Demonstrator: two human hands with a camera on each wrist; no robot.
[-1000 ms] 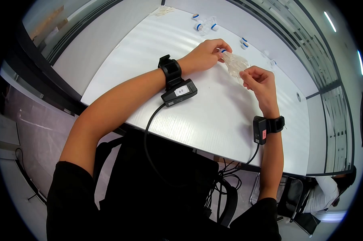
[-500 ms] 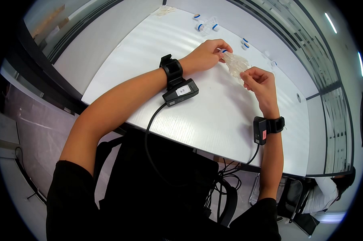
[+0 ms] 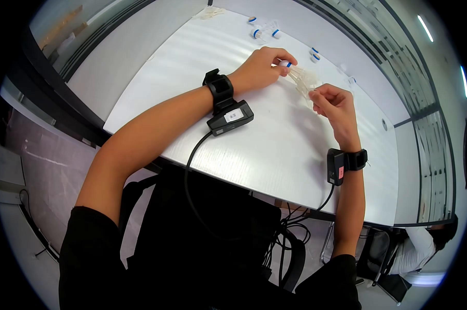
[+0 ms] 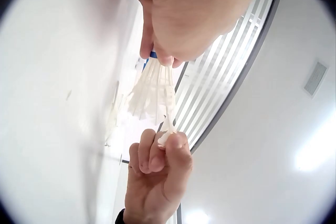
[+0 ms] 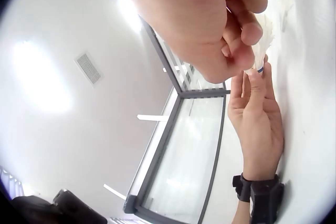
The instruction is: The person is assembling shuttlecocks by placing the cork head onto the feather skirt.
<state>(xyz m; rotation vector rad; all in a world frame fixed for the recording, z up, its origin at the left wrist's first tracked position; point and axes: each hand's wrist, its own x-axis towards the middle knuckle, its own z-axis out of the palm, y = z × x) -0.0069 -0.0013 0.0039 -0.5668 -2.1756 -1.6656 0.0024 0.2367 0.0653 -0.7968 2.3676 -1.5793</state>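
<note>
A white feathered shuttlecock (image 3: 304, 80) with a blue band round its cork is held above the table between both hands. The left hand (image 3: 262, 68) grips the cork end with thumb and fingers. At the feather end, the right hand (image 3: 337, 111) pinches a feather between thumb and forefinger, its other fingers curled. In the left wrist view the feathers (image 4: 152, 90) spread below the left hand (image 4: 191, 11), and one runs down to the right fingertips. The right wrist view shows the left hand (image 5: 257, 113) at the blue band, partly hidden by the right hand (image 5: 194, 24).
Several shuttlecock pieces with blue bands (image 3: 256, 33) lie along the back of the white table (image 3: 233, 160), and two more (image 3: 315, 57) stand further right. Loose feathers (image 3: 210, 14) lie at the back left corner. Partition panels border the table; another person (image 3: 416, 250) sits at lower right.
The left hand has shifted slightly up and left with the cork end, turning it so more of the white cork shows. The right hand has hardly moved.
</note>
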